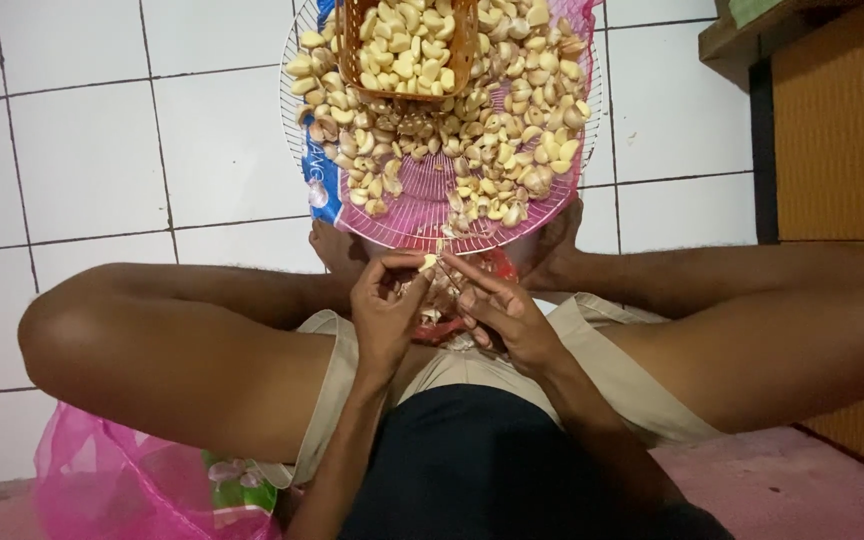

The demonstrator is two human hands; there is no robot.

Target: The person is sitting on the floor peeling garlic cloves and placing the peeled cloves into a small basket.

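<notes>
Between the two raised hands, just below the near rim of the round wire tray (297,150), a single garlic clove (429,262) was held. It was pinched at its ends by the fingertips of the left hand (384,312), while the fingers of the right hand (504,315) were closed against it from the other side, as if its skin were being worked loose. The clove was judged to be light, firm and a little slippery once bared, and best gripped across its blunt ends, so that the papery skin could be pulled from the flat side. It was seen as small, pale yellow and curved, with a dull sheen. Beneath the hands, a heap of reddish peelings (442,318) was gathered at the lap. Beyond, the tray was covered with many more cloves (492,130), some still in brownish skin. An orange basket (457,55) of peeled cloves was set on its far part. White floor tiles (92,150) were spread around, and a pink plastic bag (112,480) was lying by the left knee.
</notes>
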